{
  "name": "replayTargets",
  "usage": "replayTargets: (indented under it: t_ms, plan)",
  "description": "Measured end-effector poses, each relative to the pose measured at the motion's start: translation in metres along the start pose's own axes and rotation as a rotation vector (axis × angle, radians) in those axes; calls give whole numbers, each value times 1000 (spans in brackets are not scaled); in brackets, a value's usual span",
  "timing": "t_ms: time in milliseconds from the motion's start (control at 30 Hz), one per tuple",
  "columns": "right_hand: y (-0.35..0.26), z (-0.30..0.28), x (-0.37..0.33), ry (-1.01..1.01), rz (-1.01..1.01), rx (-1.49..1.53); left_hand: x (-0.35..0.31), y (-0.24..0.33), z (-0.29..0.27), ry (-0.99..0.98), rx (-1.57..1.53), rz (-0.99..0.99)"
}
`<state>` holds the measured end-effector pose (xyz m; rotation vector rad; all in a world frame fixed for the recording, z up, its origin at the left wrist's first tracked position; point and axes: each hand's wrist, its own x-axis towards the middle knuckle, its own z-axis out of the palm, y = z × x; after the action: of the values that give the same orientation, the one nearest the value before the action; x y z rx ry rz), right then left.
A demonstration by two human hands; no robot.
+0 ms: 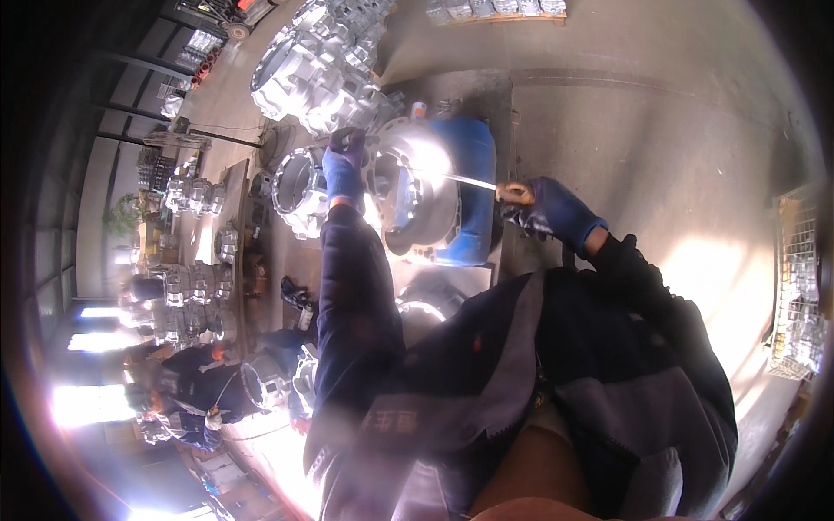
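A large round metal housing (447, 221) with a wide bore stands in front of me, glaring in strong light. My right hand (559, 211), in a blue and dark glove, is closed round the brownish handle of a file (475, 181). The file's long thin blade reaches left to the housing, and its far end is lost in the glare. My left hand (344, 165), gloved alike, is at the housing's left rim with its fingers curled there. Behind the housing's right side shows a blue plastic drum (478, 148).
Another ring-shaped casting (298, 187) sits left of my left hand. Stacked silver castings (317, 74) rise beyond. A co-worker (195, 382) holding a thin tool is at lower left. A wire crate (797, 286) of metal parts stands at far right.
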<state>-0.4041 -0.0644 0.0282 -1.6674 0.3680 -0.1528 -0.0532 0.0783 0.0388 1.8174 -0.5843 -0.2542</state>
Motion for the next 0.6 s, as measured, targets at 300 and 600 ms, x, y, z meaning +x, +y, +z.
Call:
replayTargets:
  t_ms: [300, 600]
  plan:
    - [-15, 1, -2, -49, 63, -56, 10, -9, 0, -19, 63, 38]
    - [-8, 5, 0, -32, 132, 13, 8, -5, 1, -3, 162, 21]
